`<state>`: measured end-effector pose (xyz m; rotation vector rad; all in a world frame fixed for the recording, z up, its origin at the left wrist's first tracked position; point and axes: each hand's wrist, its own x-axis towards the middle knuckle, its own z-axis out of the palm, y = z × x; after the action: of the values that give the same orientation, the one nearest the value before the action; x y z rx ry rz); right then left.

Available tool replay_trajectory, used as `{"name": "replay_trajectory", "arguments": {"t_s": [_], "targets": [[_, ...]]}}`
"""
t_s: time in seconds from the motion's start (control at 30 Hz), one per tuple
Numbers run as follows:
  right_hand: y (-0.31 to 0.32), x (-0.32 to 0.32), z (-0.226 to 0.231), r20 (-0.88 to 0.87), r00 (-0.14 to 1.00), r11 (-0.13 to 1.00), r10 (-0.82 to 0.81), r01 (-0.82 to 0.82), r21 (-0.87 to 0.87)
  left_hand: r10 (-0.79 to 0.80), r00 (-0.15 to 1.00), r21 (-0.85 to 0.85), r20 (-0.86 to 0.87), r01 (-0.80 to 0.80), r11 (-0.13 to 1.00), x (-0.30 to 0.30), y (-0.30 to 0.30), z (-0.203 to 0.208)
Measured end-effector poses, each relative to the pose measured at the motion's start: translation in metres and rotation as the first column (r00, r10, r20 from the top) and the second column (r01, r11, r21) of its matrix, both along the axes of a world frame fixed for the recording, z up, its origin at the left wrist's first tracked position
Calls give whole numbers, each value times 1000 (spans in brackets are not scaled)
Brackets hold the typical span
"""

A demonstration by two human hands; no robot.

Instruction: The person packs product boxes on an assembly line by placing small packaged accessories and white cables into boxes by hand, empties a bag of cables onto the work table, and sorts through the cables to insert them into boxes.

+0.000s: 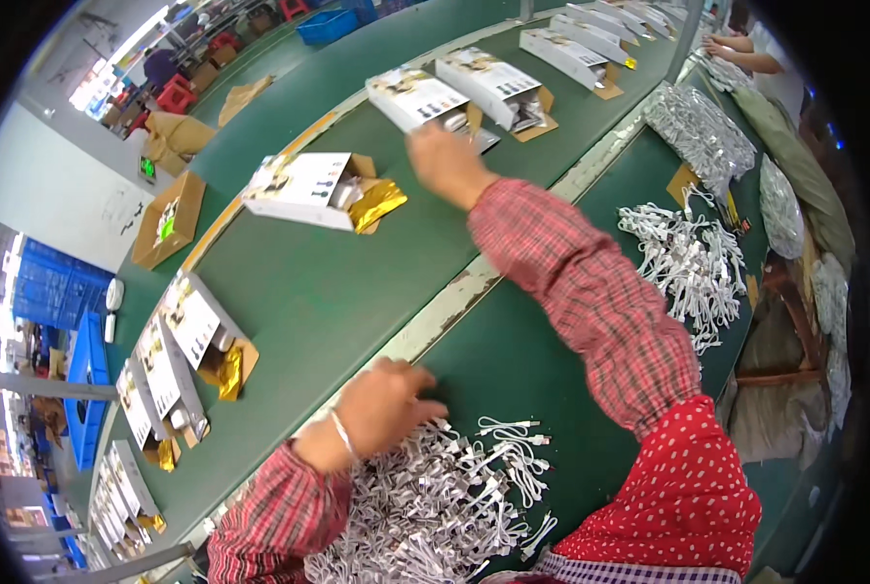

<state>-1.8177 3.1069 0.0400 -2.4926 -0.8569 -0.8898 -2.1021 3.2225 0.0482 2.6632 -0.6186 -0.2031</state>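
Note:
My right hand reaches across the green conveyor belt to the open end of a white printed box. Motion blurs that hand and its fingertips are hidden, so any held thing cannot be made out. My left hand, with a white band at the wrist, hovers at the far edge of a large pile of short white cables. Its fingers are bent and apart, with nothing visible between them. Left of my right hand lies another open box, a white item and a gold packet showing at its mouth.
More open boxes line the belt on both sides. A second cable heap lies right of my right arm, near bagged silvery goods. A pale rail divides belt from bench. Another person's hands show at far right.

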Motion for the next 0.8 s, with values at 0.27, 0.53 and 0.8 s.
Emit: {"name": "replay_trajectory", "arguments": {"t_s": [0.27, 0.53, 0.8], "targets": [[-53, 46, -29, 17, 1000, 955, -2, 7, -298, -29, 993, 198, 110, 6, 980, -38, 19, -18], [-83, -259, 28, -892, 402, 493, 208, -830, -259, 45, 990, 253, 133, -78, 964, -78, 43, -5], [-80, -266, 59, -943, 174, 583, 285, -812, 27, 301, 939, -510, 166, -179, 841, -124, 42, 65]]}}
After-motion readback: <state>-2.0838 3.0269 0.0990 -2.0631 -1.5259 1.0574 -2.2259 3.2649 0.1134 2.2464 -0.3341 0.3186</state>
